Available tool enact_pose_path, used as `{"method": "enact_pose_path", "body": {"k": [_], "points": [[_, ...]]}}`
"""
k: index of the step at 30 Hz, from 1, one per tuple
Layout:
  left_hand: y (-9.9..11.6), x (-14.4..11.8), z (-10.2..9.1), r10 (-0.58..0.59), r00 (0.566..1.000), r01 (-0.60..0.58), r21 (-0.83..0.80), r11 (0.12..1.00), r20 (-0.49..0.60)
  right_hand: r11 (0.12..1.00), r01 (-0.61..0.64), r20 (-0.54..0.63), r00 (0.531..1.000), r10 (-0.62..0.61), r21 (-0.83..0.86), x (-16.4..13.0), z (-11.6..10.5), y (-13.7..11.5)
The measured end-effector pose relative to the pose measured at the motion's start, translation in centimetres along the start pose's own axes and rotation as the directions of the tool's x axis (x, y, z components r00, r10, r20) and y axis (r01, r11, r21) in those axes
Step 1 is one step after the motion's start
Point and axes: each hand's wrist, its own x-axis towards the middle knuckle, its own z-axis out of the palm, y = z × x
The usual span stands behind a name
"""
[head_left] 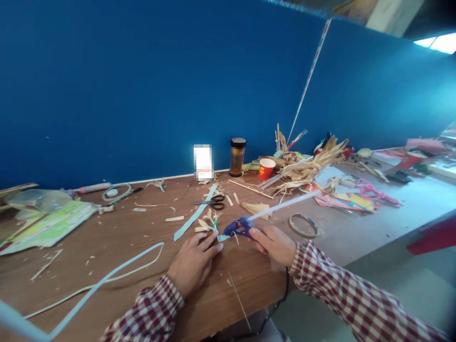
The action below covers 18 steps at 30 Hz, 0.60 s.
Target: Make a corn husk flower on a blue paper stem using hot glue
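Note:
My right hand is wrapped around a blue hot glue gun, a long translucent glue stick jutting from its back. The gun's nozzle is close to a short light blue strip at my left fingertips. My left hand rests low over the table, fingers closed at the base of a small flower of pale dried husk with a green stem part. Exactly how the fingers grip it is partly hidden. Beyond lie a longer light blue strip and black scissors across it.
A dark-lidded jar and red paper cup stand near the blue partition. Dried husks, pink scissors and a ring are to the right. A light blue-covered wire bends across the left front; a cord hangs off the edge.

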Motion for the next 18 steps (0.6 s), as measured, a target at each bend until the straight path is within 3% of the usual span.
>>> {"method": "enact_pose_path", "body": {"k": [18], "points": [[0.07, 0.01, 0.03, 0.007, 1.0, -0.007, 0.011, 1.0, -0.013, 0.999, 0.012, 0.024, 1.0, -0.013, 0.034, 0.26, 0.26, -0.21]]}}
